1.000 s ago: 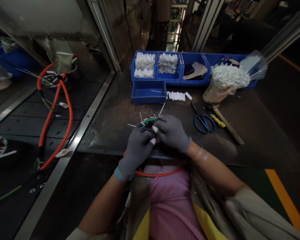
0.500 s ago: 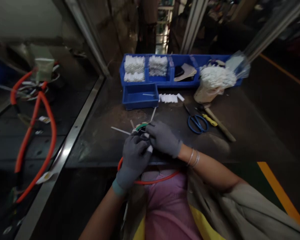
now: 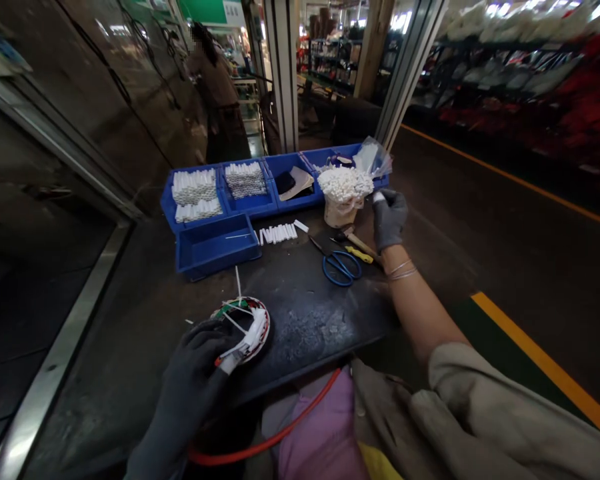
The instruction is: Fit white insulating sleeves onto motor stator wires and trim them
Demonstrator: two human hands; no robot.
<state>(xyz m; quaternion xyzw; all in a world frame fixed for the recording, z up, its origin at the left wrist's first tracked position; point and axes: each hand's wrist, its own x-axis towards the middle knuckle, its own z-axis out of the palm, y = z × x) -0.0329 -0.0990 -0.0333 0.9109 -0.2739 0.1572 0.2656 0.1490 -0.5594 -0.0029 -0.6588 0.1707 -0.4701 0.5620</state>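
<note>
On the front of the bench lies a round ring (image 3: 261, 341) that looks like a motor stator, with red, green and white parts. White strips stick out from it, and a white bundle lies across its right side. My gloved left hand (image 3: 200, 363) grips its near-left edge. My gloved right hand (image 3: 391, 217) is raised beside a bag of white sticks (image 3: 345, 185) standing in a beige container (image 3: 340, 213). Its fingers are closed, with something small and white at the fingertips that I cannot make out. An orange-red cable (image 3: 290, 427) runs across my lap.
Blue bins (image 3: 173, 217) with white pieces stand at the back, with a blue tray (image 3: 215, 263) in front. Short white tubes (image 3: 279, 233), blue-handled scissors (image 3: 341, 268), a yellow-handled tool (image 3: 359, 254) and a hammer (image 3: 363, 241) lie nearby. A person (image 3: 215, 73) is beyond.
My right hand has left the ring and moved up and right to beside the bag of white sticks. My left hand stays on the ring. The camera view has turned right and up.
</note>
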